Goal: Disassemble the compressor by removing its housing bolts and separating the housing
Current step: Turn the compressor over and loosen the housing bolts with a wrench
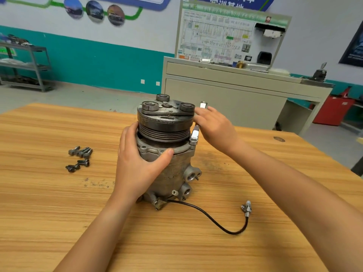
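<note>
Nearest, lets the cable (216, 220) trail loose across the tabletop (59, 213). Wraps left hand (137, 165) fingers round the compressor (169, 179), upright at centre, likely bracing against torque. Parks loose bolts (79, 159) leftward, clear of work. Beyond, curls right hand (216, 126) fingers round the wrench (194, 132), socket seated at the flange.

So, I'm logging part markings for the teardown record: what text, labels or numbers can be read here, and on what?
"HV", followed by blurred characters: header of the white wiring-diagram board.
Large white Chinese characters on the blue wall sign: cut off at the frame's top, unreadable.
Stamped marks on the grey metal compressor: too blurred.
Text on the dark poster at the right edge: too small.
</note>
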The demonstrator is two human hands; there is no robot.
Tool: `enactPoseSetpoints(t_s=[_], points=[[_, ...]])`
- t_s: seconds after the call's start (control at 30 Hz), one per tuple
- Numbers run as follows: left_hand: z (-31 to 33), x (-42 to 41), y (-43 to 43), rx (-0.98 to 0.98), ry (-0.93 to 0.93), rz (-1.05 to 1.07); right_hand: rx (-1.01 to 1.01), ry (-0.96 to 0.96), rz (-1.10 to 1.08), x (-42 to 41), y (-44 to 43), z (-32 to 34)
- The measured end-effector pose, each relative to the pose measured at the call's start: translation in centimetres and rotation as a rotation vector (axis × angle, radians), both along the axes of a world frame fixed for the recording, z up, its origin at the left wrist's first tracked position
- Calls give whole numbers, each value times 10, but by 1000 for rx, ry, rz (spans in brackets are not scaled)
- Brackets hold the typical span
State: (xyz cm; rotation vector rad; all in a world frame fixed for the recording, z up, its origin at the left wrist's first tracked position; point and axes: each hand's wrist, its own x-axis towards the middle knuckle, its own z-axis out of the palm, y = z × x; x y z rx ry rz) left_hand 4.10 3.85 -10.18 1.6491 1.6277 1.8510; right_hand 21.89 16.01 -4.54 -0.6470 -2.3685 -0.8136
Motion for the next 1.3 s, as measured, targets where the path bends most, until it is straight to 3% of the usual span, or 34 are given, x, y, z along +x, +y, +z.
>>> enactPoseSetpoints(t_s=[0.13,0.23,0.3,0.37,0.47,0.53,0.97,1.3], points=[[0,-1,-2,-13,3,-18,99,100,-20,8,-11,8],[-1,-2,-2,-25,17,-13,-88,548,-96,21,-37,25],[-1,-3,0,-24,19,-14,-240,684,-106,32,-65,35],[-2,-3,1,-30,16,-21,-281,522,-215,41,-96,40],[-3,-3,1,-26,10,-27,-355,28,-536,47,-130,36],[-3,-4,1,-18,0,-33,-385,-82,-650,49,-133,30],[-1,-4,1,-13,11,-46,-375,-139,-792,34,-139,30],[-1,-6,0,-23,20,-50,-278,-406,-796,6,-164,36]])
